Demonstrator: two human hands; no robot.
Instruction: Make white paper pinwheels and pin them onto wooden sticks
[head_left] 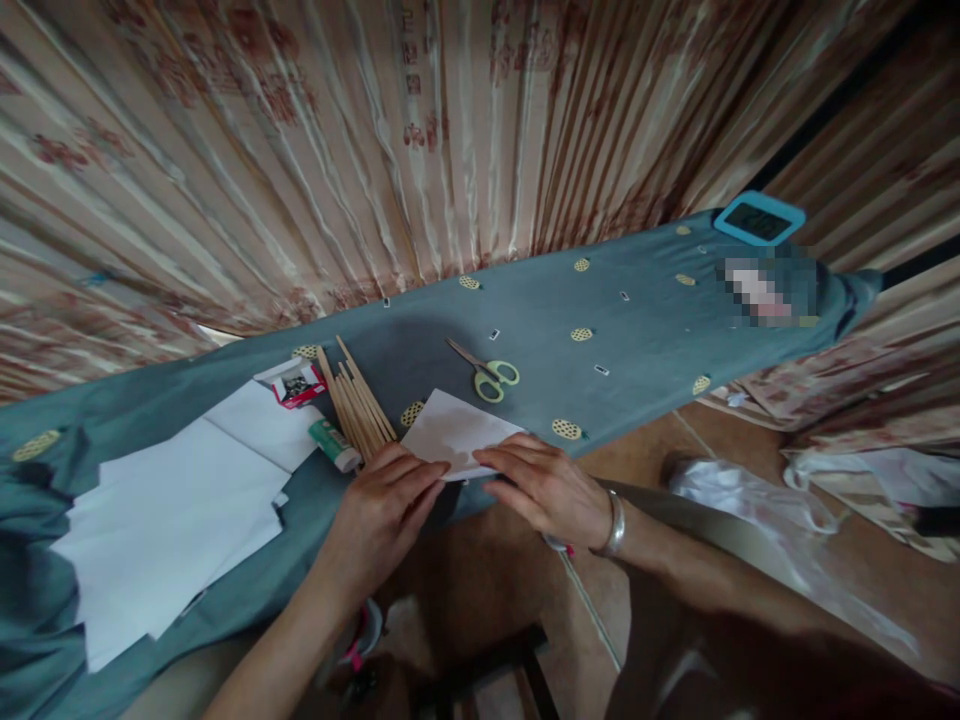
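Observation:
A white sheet of paper (454,425) lies at the near edge of the cloth-covered table, its near edge between my two hands. My left hand (390,490) closes on that edge from the left, thumb and fingers pressed together. On the right side my right hand (536,480), with a silver bangle at the wrist, pinches the same edge. Just beyond the paper rest scissors (491,378) with pale green handles. To the left of the paper are a bundle of thin wooden sticks (360,405) and a green glue stick (334,445) with a white end.
More white paper (172,510) is spread on the left. A small red-and-white box (295,384) with dark bits stands behind it. A blue digital clock (760,218) sits at the table's far right. Curtains (450,130) hang along the back; a plastic bag (735,495) lies at right.

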